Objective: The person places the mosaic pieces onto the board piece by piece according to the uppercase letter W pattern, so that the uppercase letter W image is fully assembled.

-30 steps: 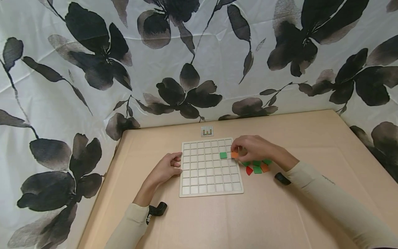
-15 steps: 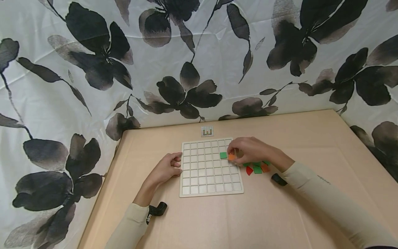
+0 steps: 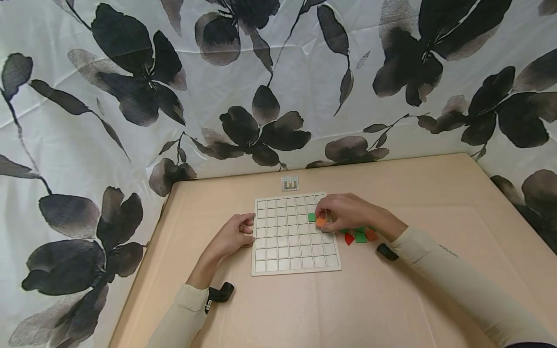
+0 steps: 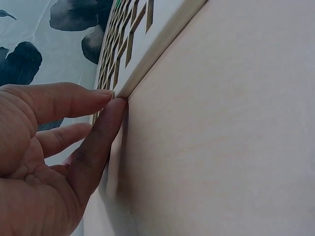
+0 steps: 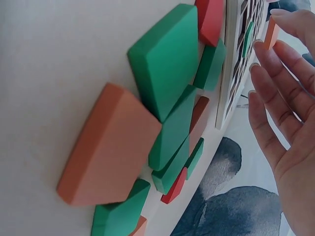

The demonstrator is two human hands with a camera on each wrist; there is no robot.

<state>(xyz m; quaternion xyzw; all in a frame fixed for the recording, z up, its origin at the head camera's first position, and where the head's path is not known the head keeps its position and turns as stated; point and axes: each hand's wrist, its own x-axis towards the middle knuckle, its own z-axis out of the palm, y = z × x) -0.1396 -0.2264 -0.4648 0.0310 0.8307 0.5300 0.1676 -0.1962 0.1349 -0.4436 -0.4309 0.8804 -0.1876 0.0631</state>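
Note:
A white board with square grid cells (image 3: 284, 234) lies flat on the table. My left hand (image 3: 230, 237) is at its left edge; in the left wrist view, the fingertips (image 4: 118, 104) touch the side of the board. Over the upper right cells, my right hand (image 3: 345, 210) pinches an orange tile (image 3: 320, 222) between thumb and fingers. The right wrist view shows this orange tile (image 5: 271, 33) held on edge, its other fingers loosely bent. Just left of it a green square tile (image 3: 311, 217) sits in a cell.
Several loose green tiles (image 3: 360, 237), a red tile (image 3: 349, 239) and an orange tile (image 3: 371, 235) lie heaped right of the board, partly under the right hand. Behind the board lies a small grid pattern card (image 3: 290, 183). A floral curtain (image 3: 256, 130) borders the table's back.
The right hand has moved slightly left with the orange tile, from the board's right edge to beside the green tile. The left hand has stayed in place.

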